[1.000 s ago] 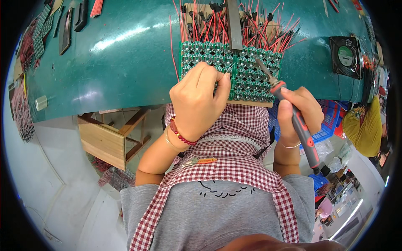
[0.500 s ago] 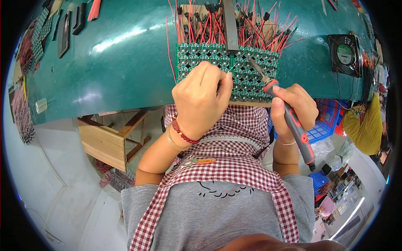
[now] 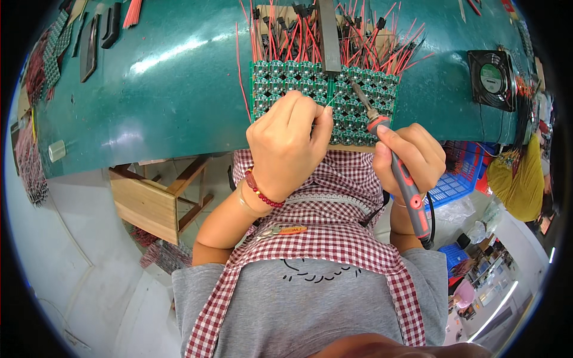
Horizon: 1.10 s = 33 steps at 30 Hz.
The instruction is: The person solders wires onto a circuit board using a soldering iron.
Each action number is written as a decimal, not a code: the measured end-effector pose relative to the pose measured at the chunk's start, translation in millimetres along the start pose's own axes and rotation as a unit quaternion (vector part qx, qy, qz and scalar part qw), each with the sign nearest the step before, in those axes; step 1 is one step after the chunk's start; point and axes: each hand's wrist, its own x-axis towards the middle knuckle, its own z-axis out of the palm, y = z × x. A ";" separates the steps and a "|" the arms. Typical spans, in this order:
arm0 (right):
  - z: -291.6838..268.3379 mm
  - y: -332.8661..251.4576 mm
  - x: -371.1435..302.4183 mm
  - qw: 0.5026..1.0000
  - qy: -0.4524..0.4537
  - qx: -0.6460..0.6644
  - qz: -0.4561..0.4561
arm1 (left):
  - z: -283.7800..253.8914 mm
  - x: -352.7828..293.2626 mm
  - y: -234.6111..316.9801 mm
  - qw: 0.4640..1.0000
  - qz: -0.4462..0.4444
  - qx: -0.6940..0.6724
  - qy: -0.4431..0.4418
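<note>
Two panels of small green circuit boards lie side by side at the table's near edge, the left panel [image 3: 289, 70] and the right panel [image 3: 352, 122]. My right hand [image 3: 418, 152] grips a grey and red soldering iron [image 3: 413, 197], its tip over the upper left part of the right panel. My left hand [image 3: 283, 143] is closed above the left panel, thumb and finger pinching a thin pale strand, apparently solder wire [image 3: 333, 99], that points toward the iron's tip. Whether tip and strand touch is too small to tell. Red wires [image 3: 307, 39] with black connectors rise behind the panels.
A dark metal bar [image 3: 328, 39] lies across the wires onto the panels' far edge. To the right stands a black fan [image 3: 491, 79]. A phone-like slab [image 3: 89, 49] and a small white cylinder [image 3: 57, 150] are on the left; a wooden stool [image 3: 146, 200] stands below.
The soldering iron and my right hand have shifted slightly left, with the handle's rear end swinging left. The strand at my left fingertips shows more clearly; my left hand has barely moved.
</note>
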 end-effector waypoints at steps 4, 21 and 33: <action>-0.5 -3.9 -1.4 1.000 -0.010 -0.019 -0.006 | 2.3 -0.4 -0.9 1.000 0.002 0.001 0.002; 0.9 -14.3 5.4 0.998 -0.038 -0.042 -0.002 | 8.8 6.6 0.5 1.000 -0.001 0.004 -0.001; -18.4 -18.9 2.1 0.999 -0.013 -0.028 0.025 | 3.0 -1.2 0.9 1.000 -0.002 -0.013 0.005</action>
